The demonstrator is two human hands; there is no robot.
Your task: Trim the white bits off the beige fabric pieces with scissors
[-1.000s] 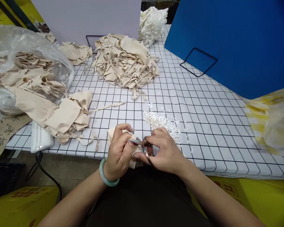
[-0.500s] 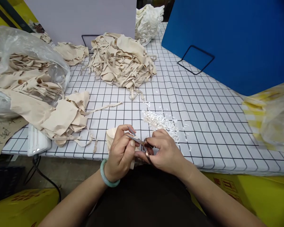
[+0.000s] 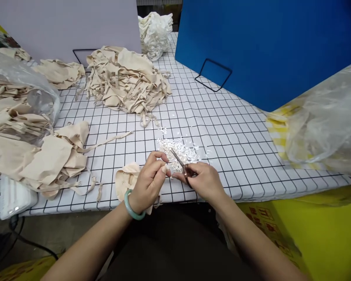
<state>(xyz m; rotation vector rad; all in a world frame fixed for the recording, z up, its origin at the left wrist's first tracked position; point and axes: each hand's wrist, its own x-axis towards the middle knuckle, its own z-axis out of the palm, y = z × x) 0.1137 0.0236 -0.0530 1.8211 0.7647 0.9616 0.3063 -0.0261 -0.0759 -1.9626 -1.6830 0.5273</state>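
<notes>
In front of my body, my left hand (image 3: 148, 177), with a pale green bangle on the wrist, pinches thumb against fingers. It holds part of a beige cloth garment (image 3: 125, 180), which lies behind and under the hand on the table edge; the pinched bit is mostly hidden. My right hand (image 3: 203, 179) has its fingers in the brown handles of a small pair of scissors (image 3: 178, 158). Their blades look closed together, pointing up and left, apart from the left fingertips. Just beyond the hands lies a scatter of small white clippings (image 3: 179, 148).
A heap of beige strapped garments (image 3: 128, 80) stands at the back. More beige garments (image 3: 57, 152) spill from a clear plastic bag (image 3: 51, 95) on the left, above a white power bank (image 3: 17, 197). A blue board (image 3: 251, 50) and another plastic bag (image 3: 318, 125) are at right.
The scissors have swung away from my left fingers and now point farther up, blades together instead of spread. The view has turned right, so the table's things sit farther left.
</notes>
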